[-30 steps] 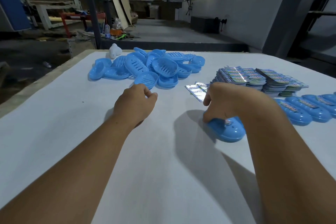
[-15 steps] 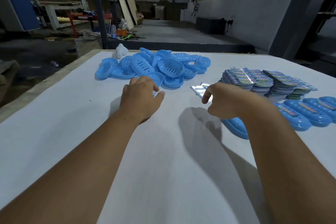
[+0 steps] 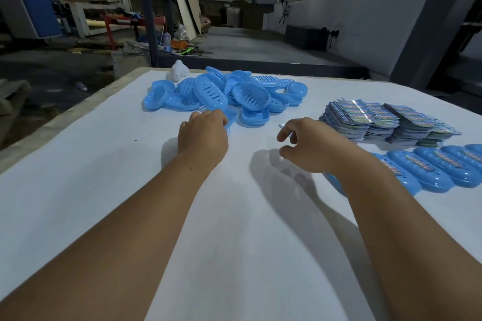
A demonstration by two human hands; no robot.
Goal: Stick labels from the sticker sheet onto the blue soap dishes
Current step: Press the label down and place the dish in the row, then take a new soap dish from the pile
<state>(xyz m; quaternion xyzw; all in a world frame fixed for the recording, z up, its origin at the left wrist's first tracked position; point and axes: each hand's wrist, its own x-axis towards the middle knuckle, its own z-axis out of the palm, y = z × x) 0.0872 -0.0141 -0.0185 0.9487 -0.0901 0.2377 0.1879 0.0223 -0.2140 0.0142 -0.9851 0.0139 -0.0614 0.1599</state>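
left hand [image 3: 204, 135] gripping soap dish [image 3: 230, 118]

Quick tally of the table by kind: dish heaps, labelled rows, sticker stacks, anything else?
Heap of unlabelled blue soap dishes: 1
Row of labelled soap dishes: 1, runs off frame
Block of sticker-sheet stacks: 1
Loose sticker sheet, mostly hidden: 1
White object: 1
Total: 5 groups; single dishes overlap too much to count.

2 bare forearms in view, no sleeves, uncovered from the frame's lower edge to the wrists. Left hand [image 3: 203, 135] and right hand [image 3: 310, 147] ungloved, without rings, watch or bands.
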